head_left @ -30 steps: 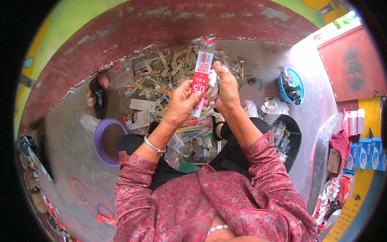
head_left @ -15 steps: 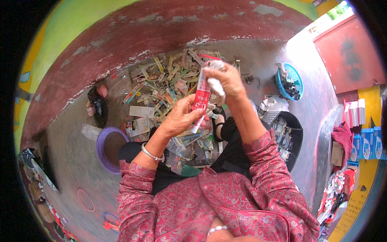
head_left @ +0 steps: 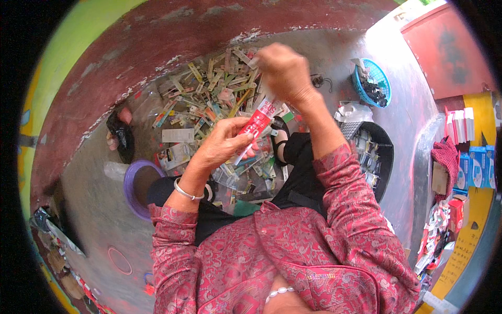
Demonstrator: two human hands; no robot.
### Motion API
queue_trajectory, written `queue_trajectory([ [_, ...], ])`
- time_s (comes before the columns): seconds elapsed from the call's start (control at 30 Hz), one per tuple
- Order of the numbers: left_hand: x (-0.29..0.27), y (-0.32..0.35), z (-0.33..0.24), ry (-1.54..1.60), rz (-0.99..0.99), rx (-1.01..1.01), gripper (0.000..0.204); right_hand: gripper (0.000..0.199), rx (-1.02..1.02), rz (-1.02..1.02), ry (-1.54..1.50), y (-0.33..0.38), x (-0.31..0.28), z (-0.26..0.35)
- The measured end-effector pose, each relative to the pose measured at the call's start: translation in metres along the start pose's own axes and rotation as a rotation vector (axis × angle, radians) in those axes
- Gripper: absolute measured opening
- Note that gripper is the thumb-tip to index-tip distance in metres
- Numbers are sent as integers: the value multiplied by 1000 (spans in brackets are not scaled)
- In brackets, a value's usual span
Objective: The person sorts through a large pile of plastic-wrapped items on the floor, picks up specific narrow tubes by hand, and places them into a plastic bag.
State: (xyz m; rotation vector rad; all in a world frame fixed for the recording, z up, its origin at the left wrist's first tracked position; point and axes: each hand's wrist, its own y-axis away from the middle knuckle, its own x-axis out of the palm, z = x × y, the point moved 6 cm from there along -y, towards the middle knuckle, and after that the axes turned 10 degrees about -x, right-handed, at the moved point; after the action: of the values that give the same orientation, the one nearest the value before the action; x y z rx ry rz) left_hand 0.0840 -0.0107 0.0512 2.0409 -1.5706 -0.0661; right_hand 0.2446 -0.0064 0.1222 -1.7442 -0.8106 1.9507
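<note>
My left hand (head_left: 225, 145) pinches the lower part of a long, narrow red-and-white printed packet (head_left: 258, 123) between thumb and fingers. The packet slants up to the right over my lap. At its upper end is my right hand (head_left: 285, 73), blurred, with the fingers curled closed; what they grip is hidden, and a pale edge shows beneath them. Below and beyond both hands, a large pile of flat printed packaging strips (head_left: 209, 94) spreads over the floor, reaching in between my feet.
A purple basin (head_left: 130, 196) stands by my left knee, a black plastic bag (head_left: 121, 138) beyond it. To my right are a black tub (head_left: 384, 162) of small packaged items and a blue basket (head_left: 384, 78) holding dark things. Blue boxes (head_left: 477, 167) line the far right. A wall runs behind the pile.
My right hand has moved up and slightly left, and the white, crumpled thing in it no longer shows. My left hand has shifted left with the packet, which tilts more to the right.
</note>
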Motion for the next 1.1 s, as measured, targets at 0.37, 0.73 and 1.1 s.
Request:
queue_trajectory([
  [0.37, -15, 10, -10, 98, 40, 27, 36, 42, 786, 219, -1082, 36, 3, -53],
  [0.73, -87, 9, -21, 683, -275, 315, 57, 20, 1011, -373, -1664, 47, 30, -47],
  [1.1, -63, -13, -37, 725, -204, 595, 35, 25, 1138, -125, -1382, 59, 56, 69],
])
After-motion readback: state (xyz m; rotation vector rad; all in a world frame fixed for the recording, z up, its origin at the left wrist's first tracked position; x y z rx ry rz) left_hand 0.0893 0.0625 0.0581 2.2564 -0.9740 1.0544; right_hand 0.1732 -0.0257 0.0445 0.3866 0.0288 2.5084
